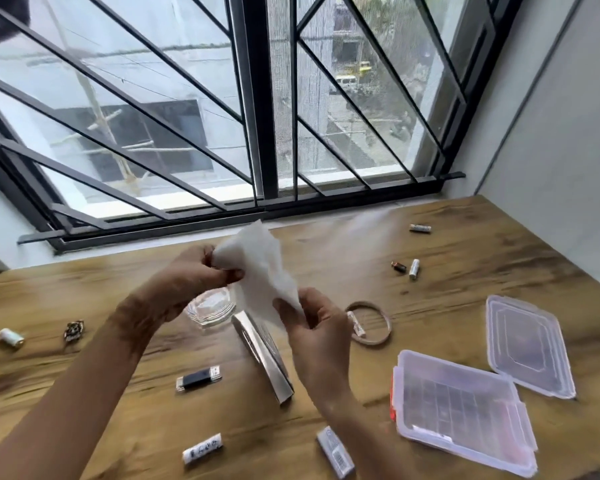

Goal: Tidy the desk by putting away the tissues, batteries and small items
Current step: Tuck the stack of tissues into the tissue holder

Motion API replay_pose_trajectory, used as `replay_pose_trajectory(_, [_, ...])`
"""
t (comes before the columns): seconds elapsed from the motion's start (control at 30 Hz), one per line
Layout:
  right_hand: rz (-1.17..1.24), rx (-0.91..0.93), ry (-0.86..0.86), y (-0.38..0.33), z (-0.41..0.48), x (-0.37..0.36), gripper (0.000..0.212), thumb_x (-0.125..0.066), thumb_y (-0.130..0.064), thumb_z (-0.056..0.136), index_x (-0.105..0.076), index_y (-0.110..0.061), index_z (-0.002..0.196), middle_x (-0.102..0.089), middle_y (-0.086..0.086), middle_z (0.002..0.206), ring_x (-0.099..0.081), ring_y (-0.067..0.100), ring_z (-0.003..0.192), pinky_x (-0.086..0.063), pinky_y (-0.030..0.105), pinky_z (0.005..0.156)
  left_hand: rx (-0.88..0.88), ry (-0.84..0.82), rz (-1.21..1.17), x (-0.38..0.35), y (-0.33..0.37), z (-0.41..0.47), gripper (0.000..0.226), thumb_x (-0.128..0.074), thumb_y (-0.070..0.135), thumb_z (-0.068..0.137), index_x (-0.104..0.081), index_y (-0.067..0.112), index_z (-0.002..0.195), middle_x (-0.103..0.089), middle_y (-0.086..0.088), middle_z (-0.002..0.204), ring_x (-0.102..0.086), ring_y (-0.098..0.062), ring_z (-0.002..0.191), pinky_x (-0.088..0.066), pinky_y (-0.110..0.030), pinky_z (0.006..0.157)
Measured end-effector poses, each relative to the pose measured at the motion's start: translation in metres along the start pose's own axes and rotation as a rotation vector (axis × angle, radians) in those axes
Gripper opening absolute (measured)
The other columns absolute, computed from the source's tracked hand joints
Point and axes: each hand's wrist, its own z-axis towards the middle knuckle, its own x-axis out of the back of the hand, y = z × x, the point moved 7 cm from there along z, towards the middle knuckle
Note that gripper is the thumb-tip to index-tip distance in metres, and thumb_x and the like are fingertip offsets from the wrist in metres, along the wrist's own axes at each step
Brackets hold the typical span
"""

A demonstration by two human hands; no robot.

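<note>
Head view. A white tissue [257,268] is held up above the desk [118,296], over the glass dish [210,308] and the silver flat box [264,358]. Its upper corner is pinched by the left hand [191,271], its lower edge by the right hand [312,323]; both sets of fingers are curled on the paper.

Step judged: the tissue is being folded or bunched before it is put away. For a clean result the corners should be brought together, the sheet kept taut and clear of the dish, and it should be set down only once compact. Where it belongs cannot be told.

Around: the clear plastic container [461,414] lies open at the right, its lid [530,348] just beside it. Three batteries are loose far right: one near the window [420,228], and a dark one [399,266] almost touching a white one [414,269]. A bangle [369,323] lies beside the right hand. A USB adapter [198,377], a labelled white cylinder [202,452] and a small barcoded box [336,453] lie nearer. A white cylinder [11,337] and a small ornament [73,330] lie far left.

The dish and silver box sit directly below and could be knocked.
</note>
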Motion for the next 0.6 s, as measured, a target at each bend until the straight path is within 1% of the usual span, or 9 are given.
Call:
replay_pose_trajectory(0.07, [-0.031,0.032,0.021,0.007,-0.011,-0.009,0.012,-0.071,-0.01,0.078,-0.069,-0.021,0.079,-0.06,-0.021,0.059,-0.051,-0.006,0.056,-0.038,0.011,0.056,0.002,0.001,0.126,-0.001,0.002,0.002,0.036,-0.071,0.008,0.055,-0.067,-0.001,0.089,-0.067,-0.004,0.08,-0.06,-0.011,0.078,-0.05,-0.013,0.068])
replay_pose_trajectory(0.13, [-0.06,0.055,0.039,0.015,-0.022,-0.017,0.021,-0.07,-0.005,0.074,-0.069,-0.022,0.086,-0.065,-0.018,0.072,-0.055,-0.012,0.064,-0.041,0.008,0.061,-0.008,-0.014,0.228,-0.003,0.003,0.0,0.018,-0.069,0.001,0.06,-0.07,0.01,0.076,-0.067,0.004,0.069,-0.059,-0.004,0.068,-0.047,-0.009,0.06])
replay_pose_trajectory(0.2, [-0.088,0.104,0.056,0.018,-0.03,-0.022,0.032,-0.067,-0.001,0.07,-0.065,-0.024,0.093,-0.065,-0.017,0.091,-0.055,-0.019,0.073,-0.041,0.002,0.067,-0.022,-0.025,0.336,-0.004,0.001,-0.002,0.016,-0.065,-0.003,0.063,-0.069,0.007,0.075,-0.07,-0.006,0.07,-0.06,-0.006,0.069,-0.047,-0.013,0.062])
replay_pose_trajectory(0.23, [-0.108,0.132,0.058,0.02,-0.033,-0.024,0.037,-0.066,-0.001,0.068,-0.064,-0.024,0.097,-0.066,-0.014,0.094,-0.056,-0.018,0.077,-0.042,0.001,0.07,-0.025,-0.028,0.381,-0.004,0.0,-0.004,0.016,-0.063,-0.006,0.065,-0.069,0.005,0.076,-0.071,-0.012,0.074,-0.06,-0.008,0.071,-0.047,-0.015,0.063])
replay_pose_trajectory(0.27, [-0.123,0.155,0.057,0.023,-0.035,-0.025,0.039,-0.065,0.0,0.067,-0.063,-0.024,0.098,-0.069,-0.011,0.091,-0.058,-0.013,0.078,-0.043,0.001,0.071,-0.032,-0.027,0.413,-0.003,-0.002,-0.006,0.019,-0.061,-0.011,0.069,-0.069,0.005,0.075,-0.072,-0.011,0.075,-0.061,-0.007,0.069,-0.047,-0.015,0.063])
replay_pose_trajectory(0.37, [-0.166,0.172,0.038,0.032,-0.036,-0.025,0.045,-0.06,0.004,0.064,-0.062,-0.026,0.098,-0.073,-0.005,0.085,-0.065,0.001,0.077,-0.051,0.01,0.069,-0.054,0.022,0.452,-0.001,-0.007,-0.01,0.029,-0.056,-0.015,0.077,-0.069,0.011,0.072,-0.071,0.005,0.065,-0.06,0.002,0.061,-0.046,-0.007,0.06])
replay_pose_trajectory(0.43, [-0.19,0.219,0.033,0.033,-0.036,-0.023,0.04,-0.056,0.0,0.065,-0.063,-0.025,0.095,-0.073,-0.003,0.084,-0.066,0.005,0.076,-0.052,0.014,0.068,-0.079,0.048,0.494,-0.001,-0.006,-0.014,0.03,-0.056,-0.012,0.078,-0.069,0.014,0.072,-0.069,0.012,0.062,-0.058,0.006,0.058,-0.044,-0.005,0.058])
replay_pose_trajectory(0.53, [-0.202,0.275,-0.018,0.031,-0.043,-0.028,0.027,-0.054,-0.008,0.073,-0.068,-0.018,0.094,-0.074,-0.002,0.085,-0.067,0.006,0.077,-0.054,0.017,0.07,-0.08,0.06,0.583,0.0,-0.007,-0.016,0.04,-0.048,-0.018,0.076,-0.07,0.015,0.07,-0.07,0.013,0.063,-0.058,0.007,0.055,-0.042,-0.004,0.054])
replay_pose_trajectory(0.6, [-0.227,0.277,-0.059,0.034,-0.047,-0.033,0.031,-0.059,0.0,0.071,-0.068,-0.016,0.096,-0.074,-0.001,0.09,-0.068,0.008,0.082,-0.055,0.022,0.072,-0.061,0.075,0.632,0.004,-0.009,-0.015,0.049,-0.04,-0.021,0.072,-0.071,0.016,0.069,-0.07,0.011,0.061,-0.057,0.005,0.052,-0.039,-0.003,0.05])
